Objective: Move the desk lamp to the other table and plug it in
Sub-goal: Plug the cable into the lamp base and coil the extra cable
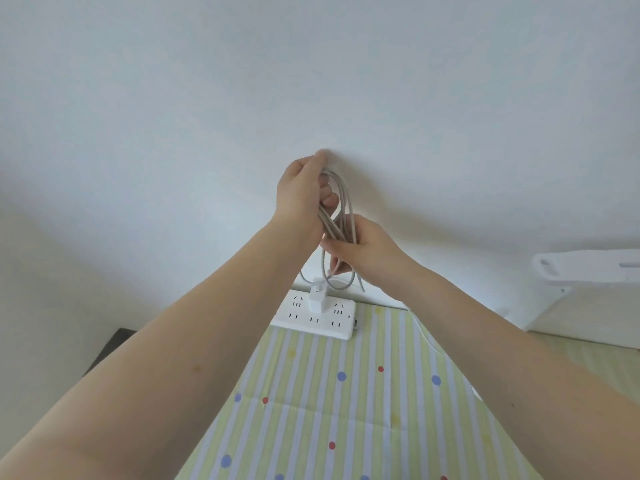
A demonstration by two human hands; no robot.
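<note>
A white desk lamp (588,271) stands at the right edge of the view, on the table against the wall. Its grey cord (341,199) is gathered in several loops above the table. My left hand (301,195) grips the top of the loops. My right hand (363,247) holds the lower part of the same bundle. A white plug adapter (318,299) sits in a white power strip (318,315) lying on the table just below my hands, and cord loops hang down to it.
The table carries a green and blue striped cloth with coloured dots (346,393). A plain white wall (311,81) rises right behind the power strip. A thin white cable (426,337) runs along the cloth to the right. A dark surface (110,348) shows at lower left.
</note>
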